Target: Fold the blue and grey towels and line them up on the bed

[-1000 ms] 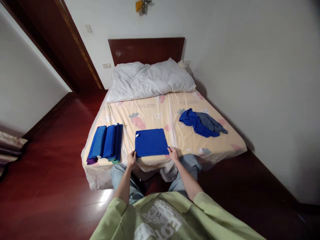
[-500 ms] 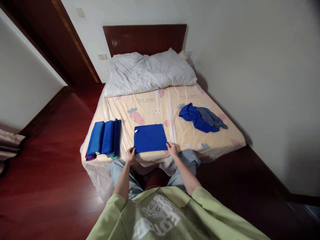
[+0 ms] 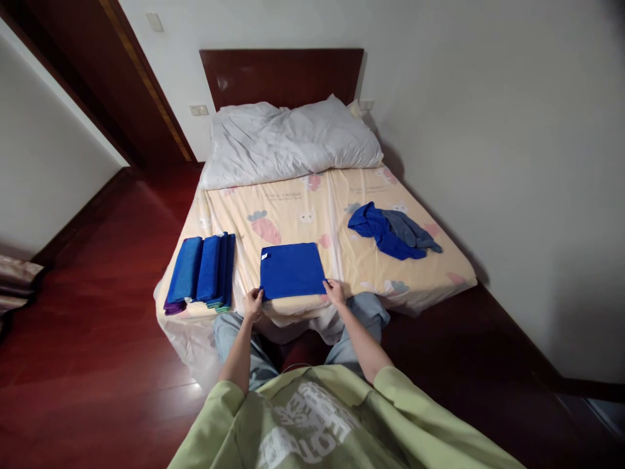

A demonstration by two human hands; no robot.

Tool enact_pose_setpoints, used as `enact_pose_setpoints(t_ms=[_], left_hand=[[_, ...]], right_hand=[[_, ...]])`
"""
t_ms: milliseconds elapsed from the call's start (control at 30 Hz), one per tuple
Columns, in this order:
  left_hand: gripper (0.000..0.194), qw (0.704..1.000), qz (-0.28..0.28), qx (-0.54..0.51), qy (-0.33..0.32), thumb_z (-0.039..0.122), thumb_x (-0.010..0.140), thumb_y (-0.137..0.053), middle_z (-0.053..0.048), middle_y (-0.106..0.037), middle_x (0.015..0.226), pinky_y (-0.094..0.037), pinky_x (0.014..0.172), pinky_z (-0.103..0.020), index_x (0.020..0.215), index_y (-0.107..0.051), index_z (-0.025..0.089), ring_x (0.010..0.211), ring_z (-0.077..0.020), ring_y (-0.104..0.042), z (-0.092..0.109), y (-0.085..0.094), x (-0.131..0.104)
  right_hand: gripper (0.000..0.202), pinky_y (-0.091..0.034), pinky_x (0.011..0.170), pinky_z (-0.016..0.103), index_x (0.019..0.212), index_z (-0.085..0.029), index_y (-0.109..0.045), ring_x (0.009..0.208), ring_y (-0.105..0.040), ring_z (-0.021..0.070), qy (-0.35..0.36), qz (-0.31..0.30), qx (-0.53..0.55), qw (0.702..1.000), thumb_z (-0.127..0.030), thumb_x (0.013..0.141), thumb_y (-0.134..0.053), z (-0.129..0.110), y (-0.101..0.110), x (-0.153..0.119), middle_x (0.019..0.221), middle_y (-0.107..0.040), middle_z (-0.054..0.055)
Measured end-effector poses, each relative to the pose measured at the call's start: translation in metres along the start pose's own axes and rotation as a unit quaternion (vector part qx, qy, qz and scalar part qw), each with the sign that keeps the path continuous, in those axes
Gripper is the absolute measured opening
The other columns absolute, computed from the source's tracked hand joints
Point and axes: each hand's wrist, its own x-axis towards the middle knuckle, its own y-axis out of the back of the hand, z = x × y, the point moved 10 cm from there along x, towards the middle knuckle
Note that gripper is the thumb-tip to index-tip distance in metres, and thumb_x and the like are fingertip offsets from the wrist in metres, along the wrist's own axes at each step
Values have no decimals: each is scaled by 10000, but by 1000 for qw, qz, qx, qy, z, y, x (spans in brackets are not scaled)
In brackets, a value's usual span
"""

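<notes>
A blue towel (image 3: pixel 293 270) lies flat as a rectangle at the near edge of the bed, with a small white label at its far left corner. My left hand (image 3: pixel 252 303) pinches its near left corner. At the near right corner, my right hand (image 3: pixel 334 293) has its fingers closed on the same towel. To the left is a row of folded towels (image 3: pixel 209 270), mostly blue, with purple and green edges showing. On the right a crumpled heap of blue and grey-blue cloths (image 3: pixel 390 229) rests on the sheet.
The bed (image 3: pixel 293 208) has a yellow sheet printed with carrots and rabbits. A rumpled white quilt (image 3: pixel 293 140) lies across its far end, before a dark wooden headboard (image 3: pixel 283 75). A wall (image 3: pixel 512 163) runs along the right; red floor (image 3: pixel 107 312) shows at left.
Both hands stay at the towel's near corners and the towel keeps its shape. The whole view has shifted very slightly.
</notes>
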Motion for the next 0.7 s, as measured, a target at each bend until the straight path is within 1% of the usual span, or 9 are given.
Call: enact_pose_setpoints(t_ms=[133, 267, 400, 567, 700], left_hand=[[391, 1000, -1, 14, -4, 526, 852, -541, -66, -727, 758, -469, 703, -298, 865, -712, 175, 741, -223, -682, -3, -2, 3], [389, 1000, -1, 20, -13, 524, 858, -535, -71, -735, 780, -476, 727, -302, 875, -713, 178, 776, -231, -693, -3, -3, 3], [371, 1000, -13, 27, -8, 502, 866, -534, -67, -739, 779, -480, 723, -296, 879, -712, 177, 770, -226, -697, -1, -3, 2], [341, 999, -10, 40, 0, 474, 874, -537, -68, -737, 780, -470, 690, -279, 864, -703, 176, 761, -217, -694, 6, -1, 0], [289, 998, 1, 57, 10, 425, 881, -541, -74, -732, 788, -463, 700, -278, 855, -689, 178, 763, -214, -690, 11, -2, 0]], right_hand=[[357, -545, 738, 344, 782, -213, -680, 761, -691, 247, -5, -5, 7, 1000, -536, 835, -538, 9, -4, 3, 762, -732, 84], [364, -539, 750, 350, 768, -213, -667, 762, -683, 251, -1, -9, 16, 1000, -543, 831, -526, 11, -5, 4, 749, -724, 87], [385, -524, 704, 337, 737, -212, -650, 715, -665, 245, 4, -8, 14, 1000, -562, 835, -522, 7, -5, 4, 711, -712, 85], [403, -492, 641, 310, 724, -217, -641, 664, -640, 228, 1, 2, -2, 1000, -586, 834, -522, 7, -5, 5, 704, -715, 79], [375, -477, 642, 304, 715, -212, -643, 669, -644, 231, -6, 5, -15, 1000, -549, 837, -534, 10, -5, 6, 711, -718, 85]])
